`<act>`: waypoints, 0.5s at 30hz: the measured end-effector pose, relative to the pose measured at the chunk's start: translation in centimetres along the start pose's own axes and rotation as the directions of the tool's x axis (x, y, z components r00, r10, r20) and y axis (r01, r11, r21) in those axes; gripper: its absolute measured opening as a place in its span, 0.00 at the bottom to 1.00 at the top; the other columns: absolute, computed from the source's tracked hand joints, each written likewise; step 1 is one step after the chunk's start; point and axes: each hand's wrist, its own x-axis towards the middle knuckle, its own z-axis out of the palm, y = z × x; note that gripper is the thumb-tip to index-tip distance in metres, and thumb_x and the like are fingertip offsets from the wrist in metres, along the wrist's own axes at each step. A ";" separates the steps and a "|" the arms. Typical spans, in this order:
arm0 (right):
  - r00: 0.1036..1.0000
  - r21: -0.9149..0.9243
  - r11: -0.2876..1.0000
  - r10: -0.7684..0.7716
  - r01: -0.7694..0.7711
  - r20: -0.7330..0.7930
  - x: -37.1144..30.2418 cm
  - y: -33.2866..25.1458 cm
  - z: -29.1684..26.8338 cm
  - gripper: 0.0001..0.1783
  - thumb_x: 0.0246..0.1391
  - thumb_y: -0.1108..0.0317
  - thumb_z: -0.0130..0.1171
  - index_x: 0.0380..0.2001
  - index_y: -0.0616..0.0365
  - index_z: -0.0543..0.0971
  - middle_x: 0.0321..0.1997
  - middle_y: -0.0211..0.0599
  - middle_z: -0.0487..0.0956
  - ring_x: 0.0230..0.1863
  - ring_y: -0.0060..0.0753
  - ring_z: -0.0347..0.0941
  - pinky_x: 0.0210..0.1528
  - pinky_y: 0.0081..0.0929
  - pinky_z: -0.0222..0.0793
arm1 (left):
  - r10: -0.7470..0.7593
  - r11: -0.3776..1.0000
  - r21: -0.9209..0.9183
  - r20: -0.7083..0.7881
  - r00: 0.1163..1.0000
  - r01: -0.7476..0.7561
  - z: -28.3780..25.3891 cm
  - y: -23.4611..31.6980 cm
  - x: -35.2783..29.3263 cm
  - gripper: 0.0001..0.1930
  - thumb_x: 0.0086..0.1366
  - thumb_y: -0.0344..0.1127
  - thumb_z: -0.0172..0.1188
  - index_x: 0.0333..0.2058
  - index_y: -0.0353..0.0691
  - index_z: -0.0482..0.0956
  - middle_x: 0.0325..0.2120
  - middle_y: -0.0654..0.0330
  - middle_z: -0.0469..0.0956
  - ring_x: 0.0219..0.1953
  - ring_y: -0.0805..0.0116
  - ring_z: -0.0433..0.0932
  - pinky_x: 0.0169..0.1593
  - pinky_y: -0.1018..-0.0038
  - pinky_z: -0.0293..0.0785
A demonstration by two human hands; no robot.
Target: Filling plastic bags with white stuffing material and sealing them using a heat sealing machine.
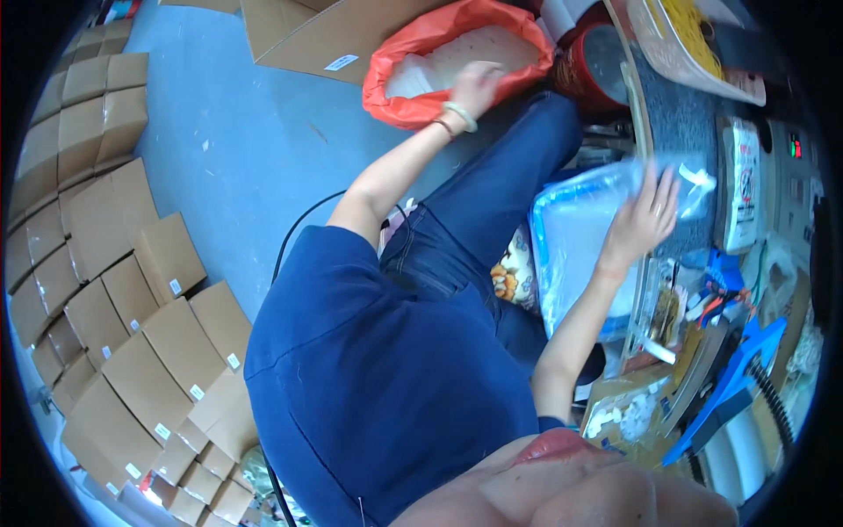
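Observation:
My left hand (477, 88), with a pale bangle at its wrist, reaches over the rim of an orange-red bag (386, 101). Whitish, see-through material (421, 75) lies inside that bag. The left fingers are small and blurred, and I cannot make out whether they grip anything. My right hand (645, 218) has its fingers stretched out at the edge of the worktop (685, 105). Beneath and beside it lies clear plastic film (615, 180) over a blue-rimmed tray (537, 237) with whitish contents. A small white strip (697, 179) shows by the right fingertips.
A red bucket (580, 75) stands beside the bag, below a clear bin of yellow pieces (689, 35). An open carton (307, 39) is left of the bag. Stacked cartons (123, 316) line the left. A machine panel (795, 176) and blue tools (724, 272) are at the right.

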 end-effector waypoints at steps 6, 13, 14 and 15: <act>0.859 0.283 0.831 0.376 -0.478 0.347 -17.1 -1.1 3.4 0.26 0.55 0.71 0.56 0.58 0.65 0.72 0.61 0.53 0.72 0.64 0.49 0.67 0.65 0.44 0.58 | -0.588 0.602 0.489 -0.263 0.765 0.631 -8.5 -17.8 0.6 0.16 0.61 0.44 0.60 0.35 0.35 0.84 0.35 0.43 0.81 0.42 0.46 0.80 0.46 0.59 0.76; 0.321 -0.258 0.852 0.427 -0.456 0.845 -21.0 5.1 15.6 0.34 0.55 0.51 0.61 0.61 0.55 0.69 0.61 0.50 0.72 0.63 0.54 0.67 0.62 0.42 0.64 | -0.782 0.359 0.598 -0.226 0.581 0.717 -4.1 -16.4 -0.2 0.21 0.55 0.50 0.69 0.40 0.39 0.83 0.40 0.47 0.82 0.46 0.50 0.81 0.51 0.58 0.74; 0.401 -0.176 0.860 0.392 -0.479 0.828 -20.3 4.3 16.7 0.31 0.55 0.51 0.61 0.58 0.54 0.71 0.60 0.48 0.74 0.61 0.54 0.69 0.60 0.43 0.65 | -0.785 0.329 0.592 -0.261 0.561 0.736 -4.8 -16.2 -0.5 0.21 0.55 0.50 0.69 0.40 0.39 0.83 0.40 0.47 0.82 0.46 0.50 0.81 0.51 0.58 0.74; 0.465 -0.125 0.839 0.410 -0.529 0.784 -20.8 4.3 16.9 0.28 0.55 0.51 0.61 0.55 0.53 0.73 0.58 0.47 0.75 0.59 0.54 0.70 0.58 0.44 0.67 | -0.773 0.305 0.623 -0.279 0.569 0.720 -3.3 -15.5 0.0 0.20 0.55 0.50 0.69 0.40 0.40 0.84 0.40 0.48 0.83 0.46 0.51 0.81 0.51 0.58 0.73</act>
